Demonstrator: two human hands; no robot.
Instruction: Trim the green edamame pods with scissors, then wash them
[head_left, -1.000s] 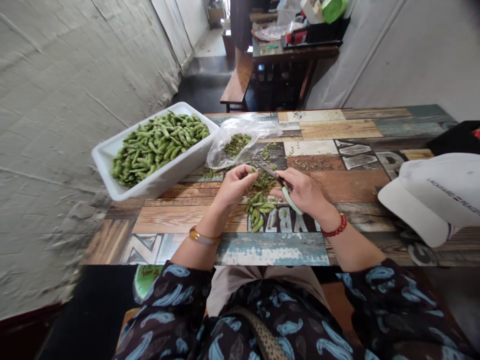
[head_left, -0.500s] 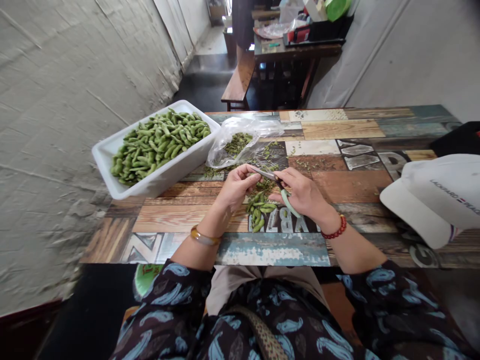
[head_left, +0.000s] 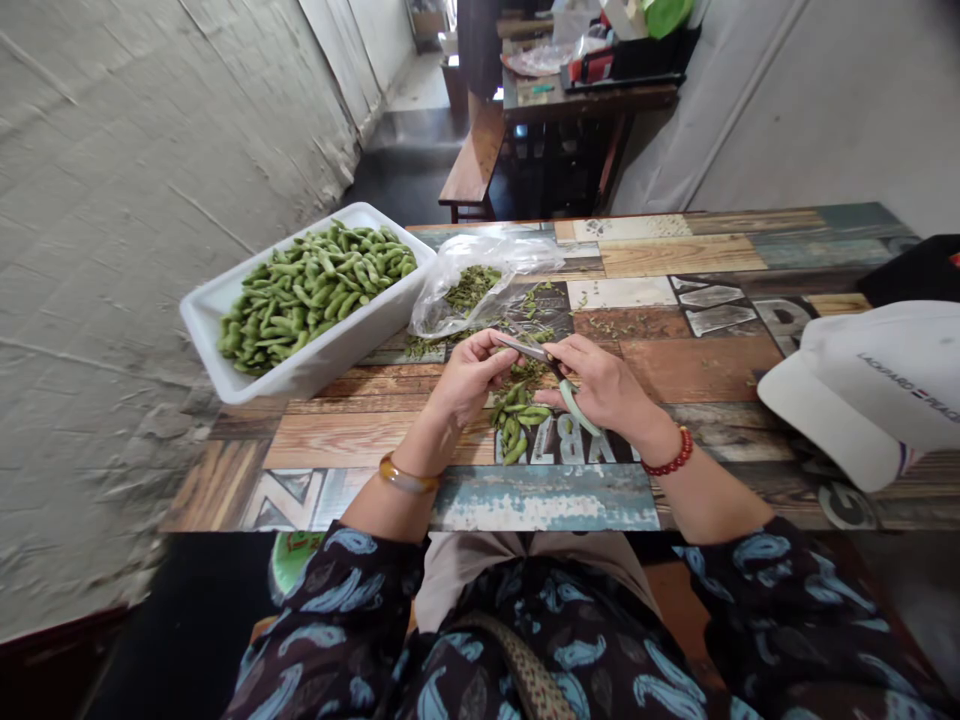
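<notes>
My right hand [head_left: 604, 385] is closed round scissors [head_left: 576, 408] with pale green handles, their blades pointing left. Close to the blade tips, my left hand [head_left: 471, 378] is pinched; what lies between its fingers is too small and hidden to make out. Just below the blades, a small heap of green edamame pods [head_left: 514, 440] lies on the patchwork-patterned table [head_left: 375, 435]. Cut green bits [head_left: 541, 298] are scattered beyond my hands. At the left, a white plastic tub [head_left: 319, 372] is heaped with edamame pods [head_left: 322, 285].
A clear plastic bag [head_left: 429, 312] holding green trimmings [head_left: 472, 288] lies beside the tub. A white cap [head_left: 847, 375] sits at the right. Past the table are a wooden bench [head_left: 474, 165] and another table [head_left: 585, 105] with things on it. A rough wall [head_left: 97, 250] runs along the left.
The view has shifted slightly. Both hands and the scissors keep nearly the same pose, and nothing is visibly picked up or let go.
</notes>
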